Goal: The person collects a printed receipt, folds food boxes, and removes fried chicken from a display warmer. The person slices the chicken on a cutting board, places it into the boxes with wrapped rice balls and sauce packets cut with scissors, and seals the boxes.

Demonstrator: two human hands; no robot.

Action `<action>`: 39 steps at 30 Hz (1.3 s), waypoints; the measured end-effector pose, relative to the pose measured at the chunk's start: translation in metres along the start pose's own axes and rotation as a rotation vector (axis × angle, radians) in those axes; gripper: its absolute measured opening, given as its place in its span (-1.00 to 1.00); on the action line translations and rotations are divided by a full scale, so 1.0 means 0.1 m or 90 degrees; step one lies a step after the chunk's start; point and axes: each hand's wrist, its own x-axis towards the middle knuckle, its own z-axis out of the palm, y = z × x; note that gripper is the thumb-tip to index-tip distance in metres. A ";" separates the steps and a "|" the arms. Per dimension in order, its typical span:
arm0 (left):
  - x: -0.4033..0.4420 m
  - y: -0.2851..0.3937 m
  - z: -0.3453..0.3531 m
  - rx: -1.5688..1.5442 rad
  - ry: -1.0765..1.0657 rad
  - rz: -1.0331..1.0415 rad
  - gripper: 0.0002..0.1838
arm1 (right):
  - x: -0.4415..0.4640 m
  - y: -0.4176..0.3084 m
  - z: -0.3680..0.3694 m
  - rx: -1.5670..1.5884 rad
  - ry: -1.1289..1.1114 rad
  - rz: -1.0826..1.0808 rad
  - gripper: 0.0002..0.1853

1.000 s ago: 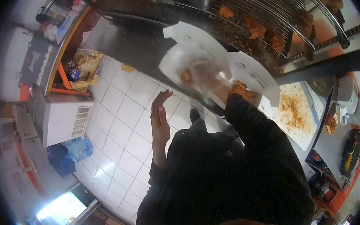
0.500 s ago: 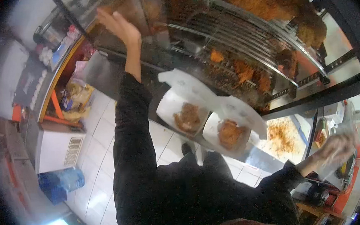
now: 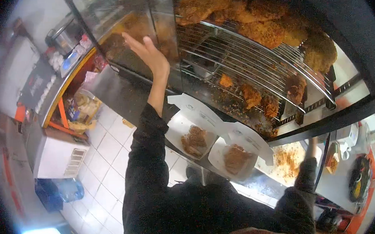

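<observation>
My left hand (image 3: 150, 58) is spread against or just in front of the sliding glass panel (image 3: 162, 26) of a display cabinet, holding nothing. Only the wrist end of my right hand (image 3: 313, 145) shows, beside the cabinet's dark lower frame; its fingers are hidden. Between my arms, two open white paper boxes stand on the ledge. One box (image 3: 180, 123) contains a piece of fried chicken (image 3: 194, 141), and the other box (image 3: 214, 155) contains another piece (image 3: 237, 158). Inside the cabinet, several large fried pieces (image 3: 260, 30) lie on a wire rack (image 3: 240, 60).
Smaller fried pieces (image 3: 252, 96) and crumbs lie below the rack. A crumb-covered pale tray (image 3: 283, 164) is at the right, near a round dark dish (image 3: 359, 176). At left are a shelf with packets (image 3: 81, 105), a white appliance (image 3: 60, 155) and a blue water bottle (image 3: 70, 189).
My right hand, which showed a clear plastic glove, has moved from the far right up and inward to the cabinet frame. My left hand has shifted right and down along the glass.
</observation>
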 end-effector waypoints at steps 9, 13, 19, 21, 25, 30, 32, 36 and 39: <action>0.08 -0.12 -0.31 -0.103 0.116 -0.018 -0.39 | 0.18 0.23 0.82 0.013 -0.112 0.001 -0.51; -0.08 -0.15 -0.49 -0.119 0.079 -0.052 -0.50 | 0.14 0.25 0.89 0.011 -0.110 0.020 -0.57; 0.27 -0.80 -0.83 -0.087 0.003 -0.066 -0.56 | 0.23 0.24 0.73 0.004 -0.022 0.061 -0.65; 0.50 -0.91 -0.95 -0.070 0.001 -0.070 -0.57 | 0.22 0.22 0.65 -0.001 0.025 0.086 -0.67; 1.00 -1.27 -1.15 -0.050 -0.013 -0.004 -0.58 | 0.14 0.07 0.25 0.007 0.190 0.160 -0.72; 1.11 -1.07 -1.20 -0.070 -0.062 0.054 -0.58 | -0.49 -0.93 -0.07 0.112 0.645 -0.255 -0.79; 1.04 -0.94 -1.09 -0.077 -0.056 0.190 -0.52 | -0.92 -1.83 0.53 0.107 0.472 -0.250 -0.88; 0.78 -0.46 -0.87 -0.103 -0.167 0.381 -0.58 | -1.38 -3.00 1.97 0.201 -0.179 -0.159 -0.53; 0.52 -0.29 -0.79 -0.193 -0.267 0.477 -0.61 | -1.25 -3.18 2.55 0.232 -0.144 -0.184 -0.58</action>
